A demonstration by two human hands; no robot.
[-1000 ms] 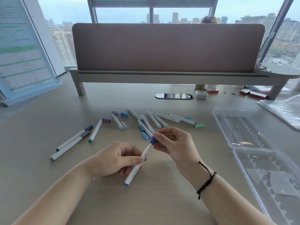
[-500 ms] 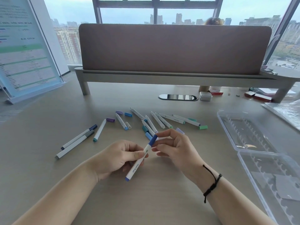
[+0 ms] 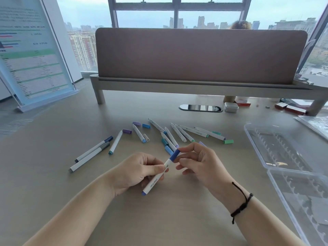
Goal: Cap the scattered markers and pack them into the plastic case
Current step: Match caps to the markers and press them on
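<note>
Desk (image 3: 53,174): wide pale wooden top, carrying everything below.
Case (image 3: 266,157): clear plastic, lying open at the right, no markers inside it.
Loose markers (image 3: 179,134): white barrels and stray caps scattered mid-desk, well apart from the case.
Left hand (image 3: 134,172): fingers curled round a white marker (image 3: 156,178).
Right hand (image 3: 198,162): fingers loosely bent beside the blue cap (image 3: 174,155), holding nothing.
Risk: a half-seated cap could pop off during packing, so the tip dries.

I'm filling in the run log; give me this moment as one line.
step: capping | left hand: grips blue marker, cap on | right hand: at cap | plastic case: open, no markers
</note>
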